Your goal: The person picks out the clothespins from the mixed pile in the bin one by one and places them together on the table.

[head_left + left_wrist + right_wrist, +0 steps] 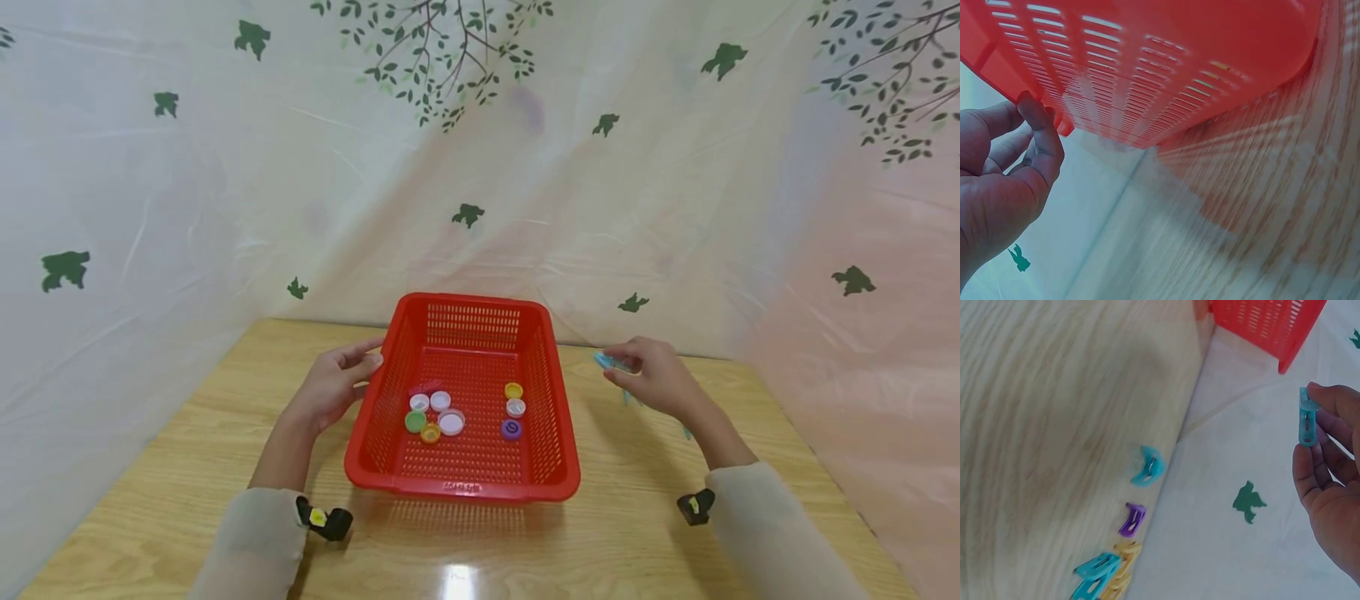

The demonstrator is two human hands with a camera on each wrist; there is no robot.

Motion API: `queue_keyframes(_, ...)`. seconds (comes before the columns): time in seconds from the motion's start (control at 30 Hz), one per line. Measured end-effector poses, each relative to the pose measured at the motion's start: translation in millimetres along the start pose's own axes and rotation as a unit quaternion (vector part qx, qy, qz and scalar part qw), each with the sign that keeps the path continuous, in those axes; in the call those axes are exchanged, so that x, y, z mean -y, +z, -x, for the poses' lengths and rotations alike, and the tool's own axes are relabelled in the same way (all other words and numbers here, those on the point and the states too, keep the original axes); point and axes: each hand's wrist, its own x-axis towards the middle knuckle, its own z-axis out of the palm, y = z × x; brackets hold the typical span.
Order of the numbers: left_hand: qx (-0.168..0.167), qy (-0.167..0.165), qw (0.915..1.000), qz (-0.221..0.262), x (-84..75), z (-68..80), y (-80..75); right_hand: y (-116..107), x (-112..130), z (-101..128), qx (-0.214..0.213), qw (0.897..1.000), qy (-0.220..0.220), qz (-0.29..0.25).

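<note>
Red basket (pixel 465 492) sits centre on the wooden table (pixel 150 508), long axis running away from the person. Left hand (pixel 333 387) is at the basket's left rim near the far corner; the left wrist view shows fingertips (pixel 1035 109) curled onto the rim edge, thumb side against the slotted wall, so it grips the rim. Right hand (pixel 656 377) hovers off the table to the right of the basket, well apart from it, and pinches a teal clothes peg (pixel 1307 417) between thumb and fingers, peg roughly upright in the right wrist view.

Inside the basket: a loose group of bottle caps (pixel 438 414) on the left of the floor (white, green, orange, a pinkish one, blurred so hard to say more) and three more on the right: yellow cap (pixel 513 390), white cap (pixel 515 407), purple cap (pixel 512 429).

More pegs lie along the table's far edge against the leaf-print plastic sheet (pixel 1247 503): teal peg (pixel 1146 467), purple peg (pixel 1131 519), another teal one (pixel 1092 569) over some yellow ones (pixel 1124 559).
</note>
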Motion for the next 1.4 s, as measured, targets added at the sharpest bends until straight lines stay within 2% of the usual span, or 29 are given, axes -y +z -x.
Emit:
queue_keyframes(0.5, -0.001, -0.006, 1.0000, 0.000, -1.7, 0.9, 0.2, -5, -30, 35, 0.007, 0.998, 0.070, 0.006)
queue_keyframes(0.8, 0.001, -0.006, 1.0000, 0.002, -1.7, 1.6, 0.1, -4, -41, 51, 0.022, 0.996, 0.089, 0.014)
queue_keyframes(1.4, 0.002, 0.000, 1.0000, -0.002, -0.7, 0.8, -0.2, 9, -59, 78, 0.024, 0.984, 0.172, 0.037)
